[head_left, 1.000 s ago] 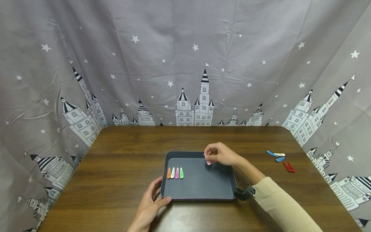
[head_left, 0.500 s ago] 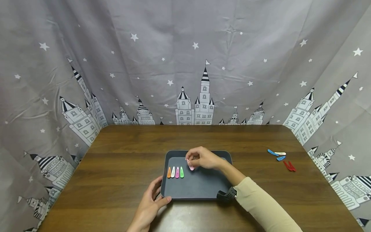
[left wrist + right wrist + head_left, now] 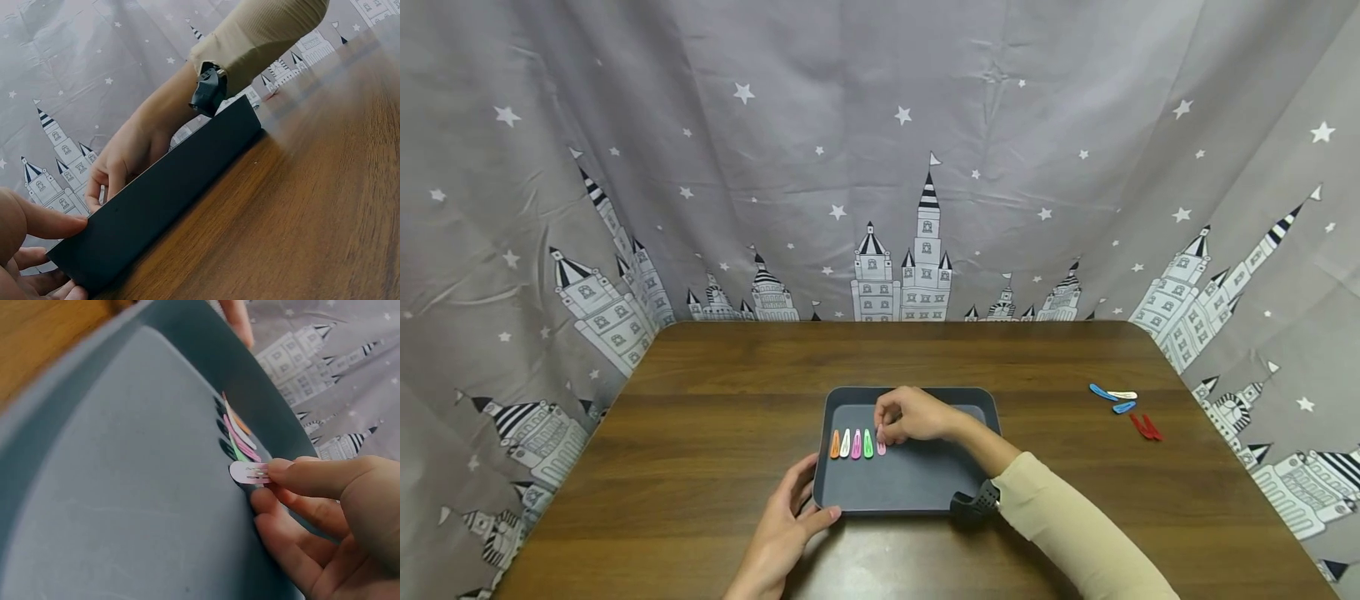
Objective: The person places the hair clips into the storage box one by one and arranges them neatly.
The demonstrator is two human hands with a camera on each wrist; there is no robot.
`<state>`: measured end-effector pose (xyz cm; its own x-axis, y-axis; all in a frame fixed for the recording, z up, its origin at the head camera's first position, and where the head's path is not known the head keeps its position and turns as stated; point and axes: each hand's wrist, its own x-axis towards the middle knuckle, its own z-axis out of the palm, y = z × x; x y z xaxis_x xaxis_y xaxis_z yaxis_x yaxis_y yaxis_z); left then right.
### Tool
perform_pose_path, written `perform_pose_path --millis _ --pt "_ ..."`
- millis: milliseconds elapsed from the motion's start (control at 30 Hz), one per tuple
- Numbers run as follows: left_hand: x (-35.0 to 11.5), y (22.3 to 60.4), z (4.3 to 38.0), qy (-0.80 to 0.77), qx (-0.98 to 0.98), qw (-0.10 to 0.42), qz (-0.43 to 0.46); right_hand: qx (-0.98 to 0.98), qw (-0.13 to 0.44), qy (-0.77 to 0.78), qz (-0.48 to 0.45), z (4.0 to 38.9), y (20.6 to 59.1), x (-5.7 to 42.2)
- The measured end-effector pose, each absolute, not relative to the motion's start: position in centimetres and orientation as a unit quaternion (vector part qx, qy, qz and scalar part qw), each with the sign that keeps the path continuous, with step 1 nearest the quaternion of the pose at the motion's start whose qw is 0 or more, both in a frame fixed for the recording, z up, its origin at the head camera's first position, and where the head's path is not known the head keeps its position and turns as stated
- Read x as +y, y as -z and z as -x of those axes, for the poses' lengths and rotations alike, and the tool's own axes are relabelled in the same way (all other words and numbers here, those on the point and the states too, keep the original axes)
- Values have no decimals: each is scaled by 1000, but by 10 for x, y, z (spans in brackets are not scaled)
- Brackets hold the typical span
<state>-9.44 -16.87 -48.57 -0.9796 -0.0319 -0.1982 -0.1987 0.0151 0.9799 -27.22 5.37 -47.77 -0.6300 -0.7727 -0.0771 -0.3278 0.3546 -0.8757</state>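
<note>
The wooden table (image 3: 730,383) is carrying a gray tray (image 3: 910,493), and the left hand (image 3: 790,512) is gripping its near left corner, thumb over the rim. If that hold's loosening at a bad time, the tray could be skidding and messing up the lineup, I'd guess. The right hand (image 3: 913,415) is pinching the pale pink clip (image 3: 249,473) inside the tray, right by the green clip (image 3: 868,443). The black strap (image 3: 973,506) is hanging near the front rim, so a dipping wrist could be bumping it. Fingertips are working in tight space too, so they could be knocking the green one crooked. Brands, labels, writing? I'm not seeing any readable.
</note>
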Motion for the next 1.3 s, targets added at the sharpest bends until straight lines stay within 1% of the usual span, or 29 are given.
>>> perform_pose_path --millis 233,500,733,1300 --pt "-168 485 93 -699 709 57 77 819 196 347 412 276 474 48" --pt "-168 484 93 -697 711 55 79 843 162 306 412 274 470 45" --pt "-168 484 93 -697 710 54 80 857 154 285 401 273 468 42" --pt "-167 486 91 -703 706 49 68 859 170 272 400 273 462 48"
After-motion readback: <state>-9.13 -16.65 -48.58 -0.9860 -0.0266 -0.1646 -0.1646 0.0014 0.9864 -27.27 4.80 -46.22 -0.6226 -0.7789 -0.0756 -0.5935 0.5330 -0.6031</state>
